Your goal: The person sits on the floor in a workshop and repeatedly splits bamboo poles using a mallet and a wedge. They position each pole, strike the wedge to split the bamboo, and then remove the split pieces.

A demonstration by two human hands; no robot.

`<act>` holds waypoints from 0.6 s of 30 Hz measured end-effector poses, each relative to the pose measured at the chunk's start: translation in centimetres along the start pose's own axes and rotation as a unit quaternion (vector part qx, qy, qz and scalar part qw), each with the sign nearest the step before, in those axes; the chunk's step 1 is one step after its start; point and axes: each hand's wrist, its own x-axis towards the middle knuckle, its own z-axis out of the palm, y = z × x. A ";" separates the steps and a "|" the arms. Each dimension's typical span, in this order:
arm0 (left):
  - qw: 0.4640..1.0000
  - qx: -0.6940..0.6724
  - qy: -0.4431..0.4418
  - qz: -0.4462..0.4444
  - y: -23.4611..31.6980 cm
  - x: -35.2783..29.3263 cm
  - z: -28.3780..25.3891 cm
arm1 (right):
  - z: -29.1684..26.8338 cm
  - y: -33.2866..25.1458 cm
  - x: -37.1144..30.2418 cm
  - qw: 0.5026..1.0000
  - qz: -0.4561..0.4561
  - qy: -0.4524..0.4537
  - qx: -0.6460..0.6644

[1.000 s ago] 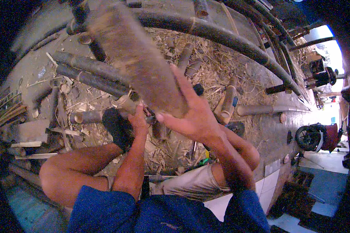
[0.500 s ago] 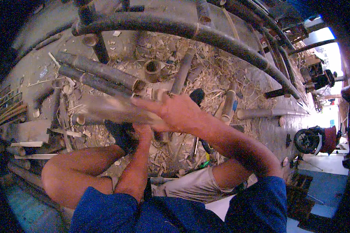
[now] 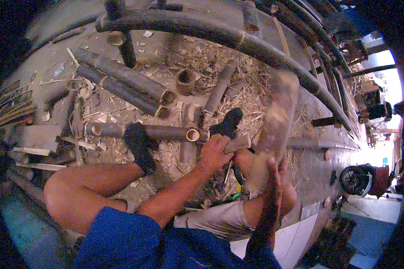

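My left hand [image 3: 214, 153] is closed around a short, pale-ended piece of wood [image 3: 239, 143] that juts out to the right. Just left of this hand lies a dark bamboo pole [image 3: 159, 132], with a round pale-rimmed opening [image 3: 192, 135] near its right end. To the right, my right hand [image 3: 276, 172] grips the lower end of a thick wooden club [image 3: 278, 114], which stands raised and is smeared by motion. What the left fingers cover is hidden.
Two bamboo poles [image 3: 116, 92] lie farther left, near a short upright bamboo section [image 3: 185, 80]. A long curved bamboo rail [image 3: 202, 32] crosses the far side. Shavings [image 3: 251, 85] litter the floor. My dark-covered feet [image 3: 139, 145] flank the pole; a motorbike [image 3: 363, 179] stands far right.
My right hand has swung the club from the left over to the right, drawing nearer my body. My left hand has moved right and now shows with the short piece of wood.
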 end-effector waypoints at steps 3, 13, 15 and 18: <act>0.995 0.087 0.037 0.012 -1.8 1.9 -1.9 | -2.1 6.0 0.6 0.988 0.124 0.087 -0.018; 0.986 0.074 0.136 -0.056 -4.6 6.3 -8.5 | -0.6 11.6 13.1 0.965 -0.065 0.024 -0.254; 0.983 0.048 0.174 -0.021 -3.9 6.7 -8.4 | 0.3 10.2 12.8 0.831 -0.007 0.073 -0.551; 0.990 -0.017 0.135 -0.029 -1.7 7.2 -7.1 | 4.2 8.4 10.5 0.919 -0.008 -0.060 -0.389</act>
